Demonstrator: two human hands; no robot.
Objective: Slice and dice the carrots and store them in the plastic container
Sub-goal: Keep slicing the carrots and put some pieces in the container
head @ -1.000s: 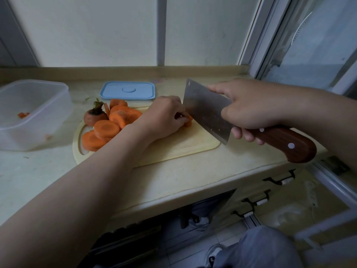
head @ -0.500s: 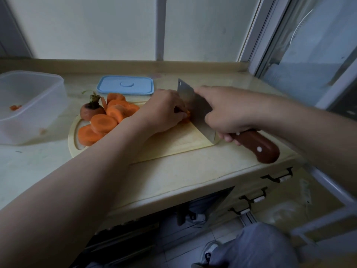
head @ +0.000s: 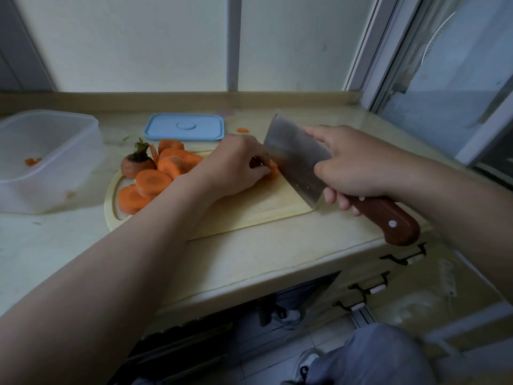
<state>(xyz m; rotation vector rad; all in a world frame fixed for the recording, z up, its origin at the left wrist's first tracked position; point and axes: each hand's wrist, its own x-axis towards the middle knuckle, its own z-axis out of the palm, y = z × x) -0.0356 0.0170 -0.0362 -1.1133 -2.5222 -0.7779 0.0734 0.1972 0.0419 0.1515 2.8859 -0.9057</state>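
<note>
A pale cutting board (head: 249, 212) lies on the counter. On its left end sit several thick carrot slices (head: 154, 182) and a carrot top with a green stub (head: 137, 165). My left hand (head: 236, 168) curls over a small carrot piece (head: 273, 172) at the board's middle and holds it down. My right hand (head: 358, 168) grips a cleaver (head: 297, 159) by its wooden handle, index finger along the spine; the blade stands right next to the carrot piece. A clear plastic container (head: 47, 159) with a few orange bits stands at the left.
A blue lid (head: 184, 127) lies behind the board, and one small carrot slice (head: 243, 130) rests on the counter to its right. The counter's front edge (head: 277, 276) runs below the board, with drawer handles underneath. A window frame rises at the right.
The cleaver came down toward the carrot piece and shifted left, then rose slightly; my left hand stayed on the piece. The camera view moved a little.
</note>
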